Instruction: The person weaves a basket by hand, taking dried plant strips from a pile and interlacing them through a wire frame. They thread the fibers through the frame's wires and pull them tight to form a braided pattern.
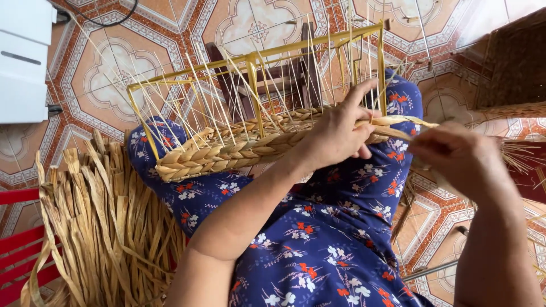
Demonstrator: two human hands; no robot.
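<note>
A yellow metal basket frame (256, 57) rests across my knees, with thin wire-like spokes fanning up from it. A plaited band of dried straw (222, 152) runs along its lower edge. My left hand (338, 133) presses on the band near the frame's right corner, fingers wrapped over the weave. My right hand (455, 156) is just right of it, pinching a loose straw strand (412, 121) that leads off the band's end.
A heap of dried straw strips (96, 222) lies at my left on a red slatted surface (17, 239). A white appliance (23, 57) stands top left. A dark woven basket (515, 62) sits top right. Patterned floor tiles (108, 74) surround me.
</note>
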